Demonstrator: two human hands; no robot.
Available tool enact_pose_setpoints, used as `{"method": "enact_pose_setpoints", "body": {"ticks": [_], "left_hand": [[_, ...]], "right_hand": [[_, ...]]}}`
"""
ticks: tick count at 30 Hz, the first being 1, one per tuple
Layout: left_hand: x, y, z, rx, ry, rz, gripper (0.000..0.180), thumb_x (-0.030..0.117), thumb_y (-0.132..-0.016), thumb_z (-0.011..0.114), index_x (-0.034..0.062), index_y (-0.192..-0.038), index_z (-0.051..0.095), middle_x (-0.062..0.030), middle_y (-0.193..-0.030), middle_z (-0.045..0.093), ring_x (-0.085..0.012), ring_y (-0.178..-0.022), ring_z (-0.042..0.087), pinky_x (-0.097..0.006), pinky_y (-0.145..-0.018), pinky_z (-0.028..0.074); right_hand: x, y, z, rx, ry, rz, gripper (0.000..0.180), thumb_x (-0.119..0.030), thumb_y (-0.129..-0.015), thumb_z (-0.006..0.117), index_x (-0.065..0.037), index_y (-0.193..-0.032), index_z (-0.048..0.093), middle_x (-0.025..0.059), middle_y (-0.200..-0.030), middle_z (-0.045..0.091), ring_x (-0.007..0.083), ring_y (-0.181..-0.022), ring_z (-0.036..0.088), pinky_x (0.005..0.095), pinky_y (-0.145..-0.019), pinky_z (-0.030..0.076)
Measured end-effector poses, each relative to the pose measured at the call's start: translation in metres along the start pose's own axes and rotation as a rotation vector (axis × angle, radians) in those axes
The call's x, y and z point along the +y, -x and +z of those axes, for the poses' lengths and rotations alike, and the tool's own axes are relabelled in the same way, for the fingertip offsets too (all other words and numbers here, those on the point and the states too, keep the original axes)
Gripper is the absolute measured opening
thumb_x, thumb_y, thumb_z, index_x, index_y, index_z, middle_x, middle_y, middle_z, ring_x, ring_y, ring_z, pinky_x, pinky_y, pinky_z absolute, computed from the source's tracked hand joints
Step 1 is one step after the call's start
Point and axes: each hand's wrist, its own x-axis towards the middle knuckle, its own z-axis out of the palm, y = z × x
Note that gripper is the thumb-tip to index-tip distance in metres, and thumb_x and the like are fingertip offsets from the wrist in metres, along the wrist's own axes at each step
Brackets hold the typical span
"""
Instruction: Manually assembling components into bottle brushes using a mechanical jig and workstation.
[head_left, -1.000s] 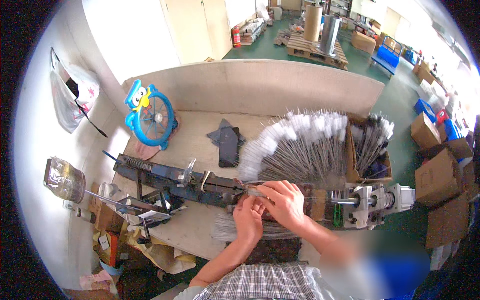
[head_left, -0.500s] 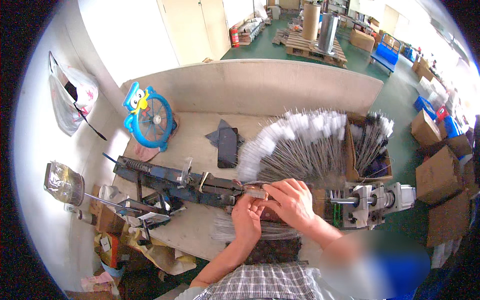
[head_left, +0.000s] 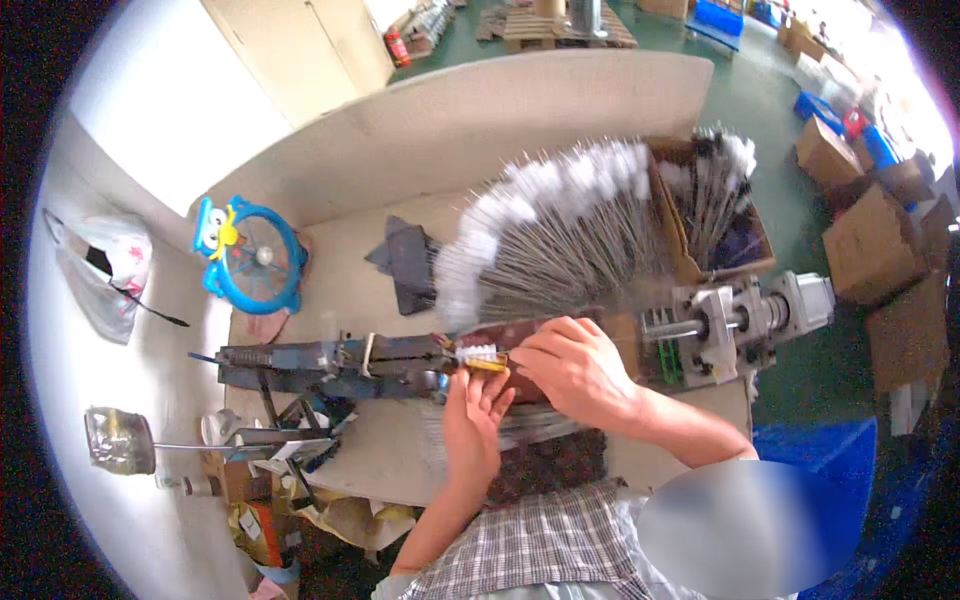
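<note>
A small white ribbed brush head (head_left: 478, 352) sits at the right end of a long dark machine bar (head_left: 300, 362), with a yellow piece (head_left: 487, 365) just beneath it. My left hand (head_left: 474, 425) is below these, palm up; its fingers are apart, with the tips close to or touching the yellow piece. On the right, my right hand (head_left: 580, 368) has its thumb and fingers pinched together beside the brush head; whatever they hold is hidden. Behind my hands fans a big pile of wire-stemmed brushes (head_left: 570, 220) with white bristle ends. More thin wires (head_left: 535, 425) lie under my wrists.
A motor with a shaft (head_left: 745, 325) stands to the right. Behind it is a cardboard box (head_left: 720, 265) of dark and white brushes. A blue toy-shaped fan (head_left: 258, 255) and a black phone (head_left: 410, 268) rest at the back left. A low board (head_left: 470, 100) walls the table's far edge.
The view has tilted and shifted. My hands have drawn apart, showing the white brush head and yellow piece between them. The left fingers have loosened; the right hand moved slightly right.
</note>
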Motion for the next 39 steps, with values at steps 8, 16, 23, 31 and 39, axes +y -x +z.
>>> {"method": "enact_pose_setpoints", "body": {"ticks": [8, 16, 23, 31, 39], "left_hand": [[0.036, 0.014, -0.139, 0.332, -0.142, 0.185, 0.033, 0.033, -0.089, 0.052, 0.0075, -0.111, 0.053, -0.0069, -0.107, 0.058, -0.0189, -0.092, 0.056, -0.034, -0.081, 0.045], [0.147, 0.053, -0.321, 0.791, -0.045, 0.481, 0.035, 0.046, -0.083, 0.059, 0.0122, -0.095, 0.057, -0.0008, -0.08, 0.056, -0.0113, -0.071, 0.053, -0.026, -0.063, 0.043], [0.119, 0.04, -0.298, 0.919, -0.044, 0.565, 0.034, 0.038, -0.085, 0.059, 0.0092, -0.101, 0.055, -0.0029, -0.09, 0.059, -0.012, -0.079, 0.055, -0.026, -0.064, 0.042], [0.023, 0.007, -0.227, 0.357, -0.001, 0.229, 0.016, 0.02, -0.088, 0.054, 0.0064, -0.097, 0.058, -0.0066, -0.091, 0.06, -0.0172, -0.085, 0.059, -0.032, -0.074, 0.05], [-0.013, -0.009, -0.033, 0.088, -0.304, 0.073, 0.021, 0.021, -0.088, 0.054, 0.0066, -0.103, 0.051, -0.0041, -0.085, 0.057, -0.0183, -0.083, 0.055, -0.034, -0.079, 0.043]], "right_hand": [[0.017, 0.094, 0.026, -0.637, 0.023, 0.213, 0.011, -0.013, -0.074, 0.057, -0.01, -0.085, 0.059, 0.0071, -0.078, 0.055, 0.0275, -0.077, 0.06, 0.0413, -0.062, 0.051], [0.014, 0.076, 0.017, -0.635, 0.048, 0.268, 0.013, -0.02, -0.077, 0.059, -0.008, -0.083, 0.058, 0.0081, -0.083, 0.055, 0.0274, -0.078, 0.061, 0.0411, -0.062, 0.051], [0.022, 0.076, 0.014, -0.652, 0.143, 0.192, 0.012, -0.019, -0.078, 0.057, -0.009, -0.085, 0.059, 0.0073, -0.083, 0.056, 0.0271, -0.08, 0.06, 0.0407, -0.062, 0.051], [0.024, 0.071, -0.006, -0.57, 0.115, 0.326, 0.01, -0.015, -0.079, 0.054, -0.009, -0.086, 0.057, 0.0089, -0.081, 0.057, 0.0279, -0.078, 0.061, 0.042, -0.062, 0.05], [0.027, 0.083, -0.012, -0.542, 0.114, 0.305, 0.013, -0.013, -0.079, 0.051, -0.008, -0.091, 0.053, 0.0112, -0.081, 0.056, 0.0306, -0.076, 0.061, 0.043, -0.059, 0.05]]}}
